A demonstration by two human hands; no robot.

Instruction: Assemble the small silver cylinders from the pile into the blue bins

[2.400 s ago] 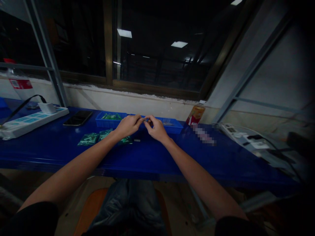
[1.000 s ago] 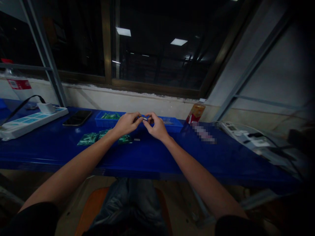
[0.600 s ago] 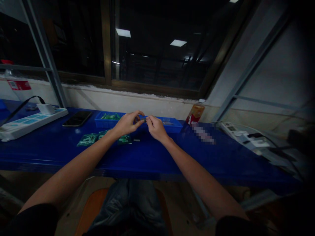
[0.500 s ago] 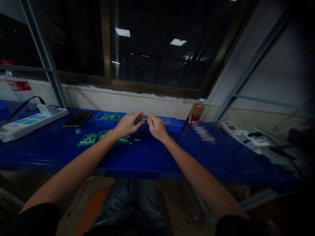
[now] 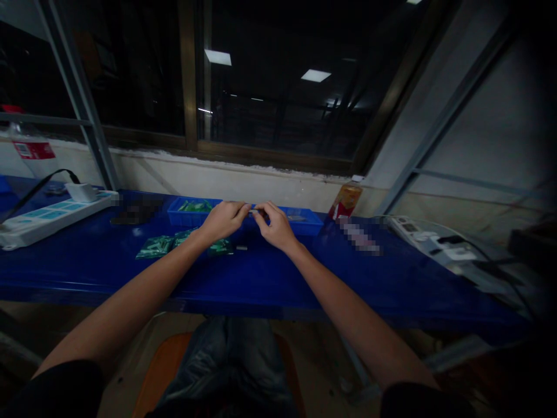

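Note:
My left hand (image 5: 225, 220) and my right hand (image 5: 272, 224) meet fingertip to fingertip above the blue table (image 5: 270, 276). Together they pinch a tiny light-coloured part (image 5: 253, 212), too small to name. Right behind the hands stand two shallow blue trays; the left tray (image 5: 191, 212) holds green pieces, the right tray (image 5: 304, 220) is mostly hidden by my right hand. Green packets (image 5: 155, 246) lie on the table under my left wrist. A small dark piece (image 5: 242, 248) rests on the table between my wrists.
A white power strip (image 5: 47, 213) with a plugged charger lies far left. A red-labelled bottle (image 5: 347, 200) stands by the wall on the right. More white power strips and cables (image 5: 439, 244) crowd the right end. A window fills the wall behind.
The hands stay together at the same spot. The fingers have shifted slightly around the small part, opening and closing a little. Nothing else on the table moved.

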